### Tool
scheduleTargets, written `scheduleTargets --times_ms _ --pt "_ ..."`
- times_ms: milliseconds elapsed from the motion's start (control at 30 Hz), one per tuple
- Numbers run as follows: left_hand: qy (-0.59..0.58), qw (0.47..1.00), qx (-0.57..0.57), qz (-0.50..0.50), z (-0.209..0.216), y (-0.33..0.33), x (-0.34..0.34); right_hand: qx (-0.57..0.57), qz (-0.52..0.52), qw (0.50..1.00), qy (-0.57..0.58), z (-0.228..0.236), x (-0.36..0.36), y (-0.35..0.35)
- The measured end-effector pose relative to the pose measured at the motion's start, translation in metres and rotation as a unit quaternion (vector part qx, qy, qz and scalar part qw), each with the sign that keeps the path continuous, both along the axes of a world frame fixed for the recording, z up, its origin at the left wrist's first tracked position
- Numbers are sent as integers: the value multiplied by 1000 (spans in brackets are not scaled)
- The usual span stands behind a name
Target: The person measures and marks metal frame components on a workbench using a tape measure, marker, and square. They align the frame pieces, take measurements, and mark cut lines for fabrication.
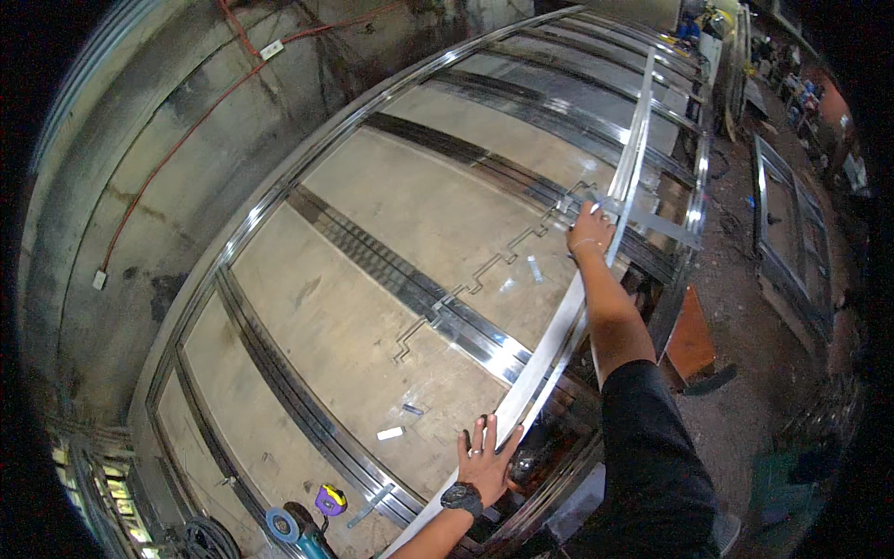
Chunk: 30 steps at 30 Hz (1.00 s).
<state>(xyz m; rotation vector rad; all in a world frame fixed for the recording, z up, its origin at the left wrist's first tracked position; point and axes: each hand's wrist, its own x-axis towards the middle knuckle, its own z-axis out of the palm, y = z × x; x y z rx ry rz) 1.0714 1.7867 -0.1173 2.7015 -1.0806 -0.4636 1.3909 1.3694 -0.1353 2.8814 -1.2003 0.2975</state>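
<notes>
A long pale metal bar [545, 361] runs diagonally over the large metal frame [438, 303], from the lower edge to the far right. My left hand [482, 463] lies on the bar near its lower end, fingers spread. Farther along, my right hand [590, 231] is closed at the bar, where a flat grey metal strip [663, 226] crosses it. The strip's near end is partly hidden by the fingers. To the left, thin zigzag-bent metal rods [480, 278] lie across the frame's crosspieces and panels.
An angle grinder [284, 527] and a purple and yellow tape measure [331, 500] lie at the lower left. A small white piece [391, 433] rests on a panel. At the right are an orange sheet [690, 337] and another metal frame [765, 224] on the ground. A concrete wall [177, 140] borders the left.
</notes>
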Motion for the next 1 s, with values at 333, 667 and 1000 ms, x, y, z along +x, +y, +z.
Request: scheduleTargets --times_ms 333,667,1000 --pt "38 999 -9 14 12 -6 4 -59 -52 994 -70 -7 28 25" --pt "34 999 -27 -22 8 -1 2 -127 34 984 -117 -29 29 17" --pt "-50 989 45 -131 -18 2 -2 -8 81 958 -276 72 58 95"
